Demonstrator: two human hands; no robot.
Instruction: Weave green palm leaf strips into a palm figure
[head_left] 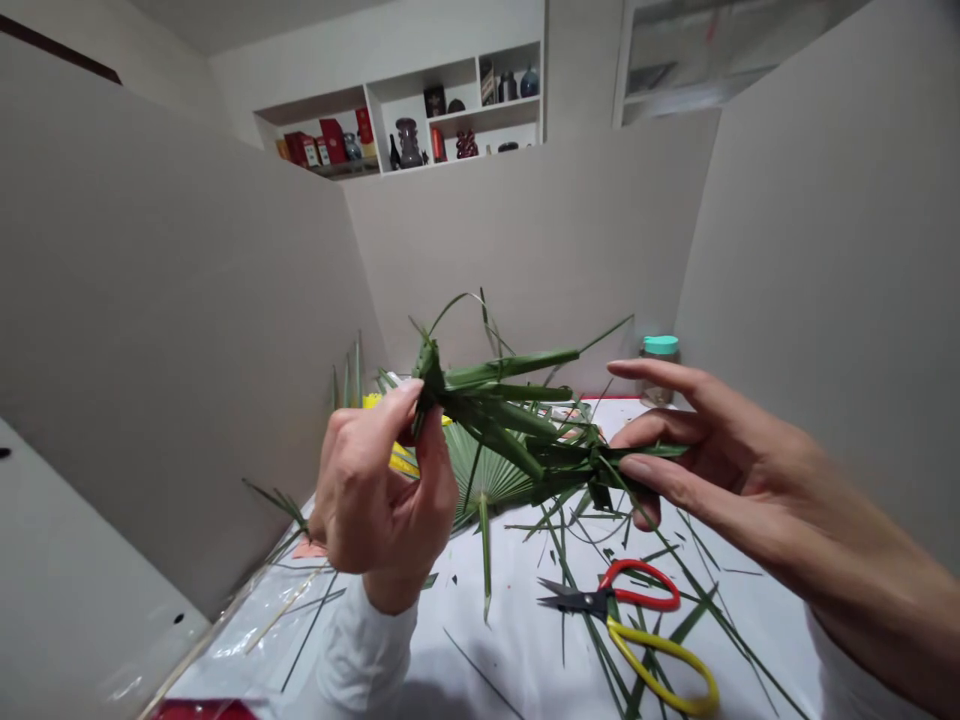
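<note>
A woven green palm-leaf figure (502,412), shaped like an insect with long folded strips, hangs in the air above the table. My left hand (386,475) pinches its knotted end between thumb and forefinger. At the other end, my right hand (694,450) grips a leaf strip beside a small knot, thumb against the fingers, with the forefinger raised and apart. Thin loose strips stick up and out from the figure. Below lie open scissors (596,600) with one red and one yellow handle, touched by neither hand.
Behind the figure lies a fan-shaped palm leaf (487,480). Cut leaf strips (694,615) litter the white tabletop (465,655). A jar with a turquoise lid (660,347) stands at the back right. Grey panels (525,240) enclose the table at the back and sides.
</note>
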